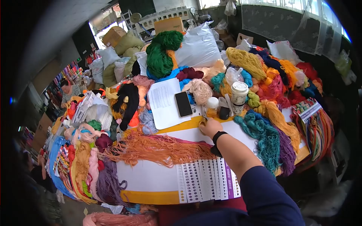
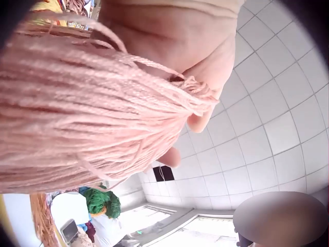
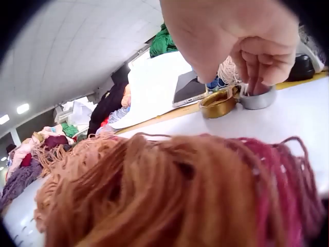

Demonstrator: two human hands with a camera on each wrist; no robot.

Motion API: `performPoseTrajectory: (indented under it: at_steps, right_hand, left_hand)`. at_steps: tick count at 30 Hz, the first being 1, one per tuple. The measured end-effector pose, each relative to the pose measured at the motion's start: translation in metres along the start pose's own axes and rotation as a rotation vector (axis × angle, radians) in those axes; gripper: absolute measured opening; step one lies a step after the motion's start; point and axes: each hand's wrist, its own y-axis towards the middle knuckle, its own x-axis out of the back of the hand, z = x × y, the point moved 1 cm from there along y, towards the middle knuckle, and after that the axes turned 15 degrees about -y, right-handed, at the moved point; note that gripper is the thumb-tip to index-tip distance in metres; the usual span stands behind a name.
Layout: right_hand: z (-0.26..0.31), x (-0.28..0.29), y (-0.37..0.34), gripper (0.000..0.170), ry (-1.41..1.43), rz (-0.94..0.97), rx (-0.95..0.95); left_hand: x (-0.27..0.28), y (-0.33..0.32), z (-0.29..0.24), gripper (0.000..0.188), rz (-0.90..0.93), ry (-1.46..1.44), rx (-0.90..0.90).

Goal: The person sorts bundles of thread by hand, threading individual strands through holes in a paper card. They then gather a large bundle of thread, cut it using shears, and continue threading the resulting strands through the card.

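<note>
In the left wrist view, my left hand (image 2: 177, 38) grips a thick skein of pale pink yarn (image 2: 87, 110), whose strands fan out from the fingers. That pink yarn (image 1: 118, 219) shows at the bottom edge of the head view, where the left hand is hidden. My right hand (image 1: 210, 127) reaches over the white table. Up close, the right hand (image 3: 239, 38) has its curled fingers at a silver ring-shaped piece (image 3: 257, 99), touching it. A gold ring-shaped piece (image 3: 218, 110) stands beside it. Orange-brown and magenta yarn (image 1: 162, 149) lies under the right wrist.
A phone (image 1: 183, 104) lies on white sheets (image 1: 164, 100). Behind the right hand stand a small jar (image 1: 212, 107) and a lidded cup (image 1: 239, 93). Colour sample cards (image 1: 207, 180) lie at the front edge. Heaped yarns, including teal yarn (image 1: 262, 135), surround the table.
</note>
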Motion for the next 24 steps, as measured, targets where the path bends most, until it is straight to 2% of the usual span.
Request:
performPoseTrajectory:
  at_steps: [1,2,4,6,8,9,10,11,12,13,14,15,16,18,19,20,21,24]
  right_hand:
    - [-0.007,0.005,0.0,0.033,-0.092,0.097,0.016]
    - [-0.016,0.0,0.005,0.033,-0.09,0.105,0.013]
    - [-0.032,-0.007,0.014,0.047,-0.173,0.127,0.128]
    - [-0.044,0.004,0.009,0.045,-0.21,0.154,0.145]
    - [-0.051,0.019,0.0,0.032,-0.249,0.157,0.188]
    - [-0.061,0.013,0.005,0.034,-0.261,0.168,0.255]
    - [-0.065,0.02,0.002,0.034,-0.271,0.173,0.266]
    - [-0.068,0.027,-0.001,0.033,-0.132,0.302,0.241]
    - [-0.07,0.036,-0.007,0.032,0.005,0.436,0.214]
    - [-0.073,0.044,-0.017,0.03,0.213,0.478,0.218]
    - [-0.075,0.052,-0.03,0.027,0.419,0.527,0.216]
    - [-0.074,0.061,-0.043,0.019,0.573,0.561,0.271]
    - [-0.076,0.063,-0.053,0.018,0.754,0.586,0.385]
    - [-0.055,0.087,-0.091,0.02,0.853,0.617,0.509]
    - [-0.044,0.1,-0.118,0.021,0.877,0.612,0.511]
    - [-0.032,0.11,-0.144,0.023,0.907,0.601,0.512]
    - [-0.025,0.112,-0.164,0.025,0.938,0.634,0.514]
    - [-0.018,0.096,-0.21,0.022,1.009,0.71,0.599]
  left_hand:
    - [-0.018,-0.004,0.0,0.053,-0.03,-0.001,-0.003]
    - [-0.029,-0.006,0.0,0.053,-0.06,-0.002,-0.002]
    - [-0.02,0.006,0.002,0.053,-0.041,-0.011,0.02]
    - [-0.017,0.013,0.002,0.054,-0.022,-0.025,0.044]
    - [-0.025,0.018,-0.005,0.053,0.043,-0.078,0.103]
    - [-0.037,0.012,-0.01,0.057,0.058,0.048,0.044]
    - [-0.042,0.014,-0.011,0.063,0.087,0.033,-0.043]
    - [-0.044,0.019,-0.013,0.07,0.113,0.019,-0.133]
    - [-0.038,0.033,-0.024,0.071,0.306,-0.001,-0.059]
    - [-0.033,0.046,-0.036,0.072,0.497,-0.016,0.022]
    - [-0.048,0.043,-0.041,0.07,0.556,-0.075,-0.002]
    - [-0.077,0.034,-0.039,0.068,0.611,-0.161,-0.041]
    - [-0.104,0.023,-0.035,0.066,0.687,-0.243,-0.061]
    - [-0.145,0.006,-0.034,0.063,0.825,-0.307,-0.126]
    - [-0.16,0.0,-0.032,0.062,0.752,0.048,-0.467]
    - [-0.175,-0.006,-0.029,0.06,0.473,0.621,-0.859]
    - [-0.19,-0.013,-0.027,0.059,0.143,0.971,-1.094]
    - [-0.133,0.019,-0.059,0.048,0.483,-0.074,-0.565]
